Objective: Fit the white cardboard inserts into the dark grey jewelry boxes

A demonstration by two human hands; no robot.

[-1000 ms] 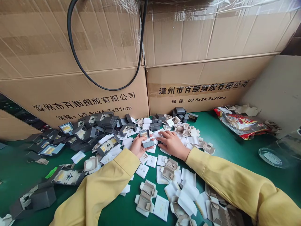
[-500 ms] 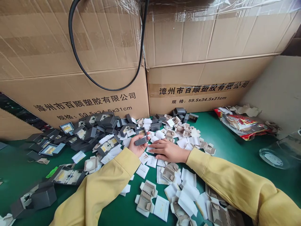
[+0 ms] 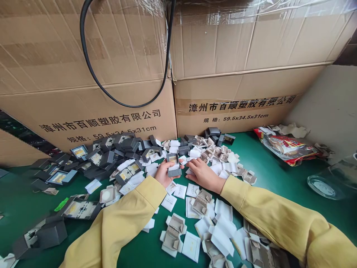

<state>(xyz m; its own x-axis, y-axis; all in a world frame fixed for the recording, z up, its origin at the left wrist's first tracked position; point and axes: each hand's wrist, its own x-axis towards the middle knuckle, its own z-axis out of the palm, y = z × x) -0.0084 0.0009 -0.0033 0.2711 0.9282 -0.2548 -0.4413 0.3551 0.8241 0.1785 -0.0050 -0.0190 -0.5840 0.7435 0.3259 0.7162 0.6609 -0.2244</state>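
My left hand point(image 3: 164, 174) is closed around a small dark grey box point(image 3: 174, 171), whose upper part stands open and shows a pale insert. Just to its right, my right hand point(image 3: 205, 175) lies palm down on loose paper pieces, its fingers apart and slightly bent. What is beneath those fingertips is hidden. White printed cards point(image 3: 180, 191) lie scattered in front of both hands. Beyond the right hand spreads a heap of unfolded grey-white cardboard inserts point(image 3: 220, 152). More dark grey boxes point(image 3: 104, 158) are piled to the left, several of them open.
Large cartons point(image 3: 134, 100) wall off the back of the green table point(image 3: 273, 171). A black cable point(image 3: 122, 103) hangs in front of them. On the right are a red snack bag point(image 3: 290, 147) and a clear glass vessel point(image 3: 323, 187). Flattened inserts point(image 3: 174, 235) lie in front.
The box in my left hand has turned more upright, showing its open side. My right hand has shifted slightly right, away from the box, with its fingers now bent over the paper pieces.
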